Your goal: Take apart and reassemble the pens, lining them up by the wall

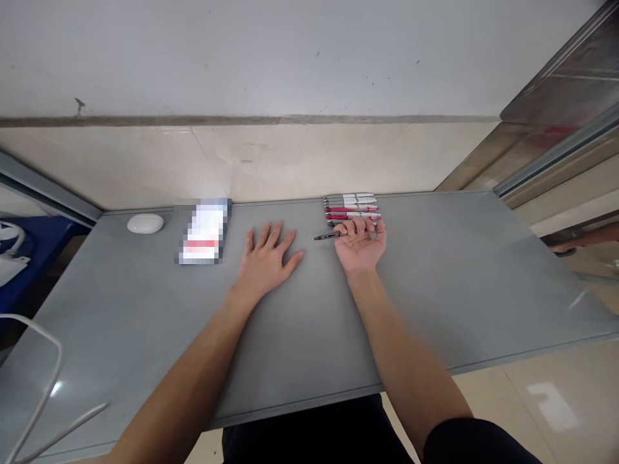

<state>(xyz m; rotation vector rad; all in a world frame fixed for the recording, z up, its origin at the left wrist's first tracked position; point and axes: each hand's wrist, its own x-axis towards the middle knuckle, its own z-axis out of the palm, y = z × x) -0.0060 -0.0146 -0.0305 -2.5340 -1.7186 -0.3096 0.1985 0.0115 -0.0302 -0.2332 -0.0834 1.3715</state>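
Observation:
My right hand (360,243) is turned palm up, with its fingers curled, in front of a row of pens. A black pen (325,236) sticks out to the left from the curled fingers; the rest of it is hidden by the hand. Just behind are several pens lying side by side, white and grey pens (358,198) at the back and red pens (351,209) closer in. The fingers cover part of the nearest ones. Flat on the grey table, my left hand (265,261) has its fingers spread and holds nothing.
A phone with a blurred screen (206,232) and a white oval case (146,223) lie to the left on the grey table (300,348). A white cable (60,354) loops over the left front. Behind the table stands a tiled wall (309,158).

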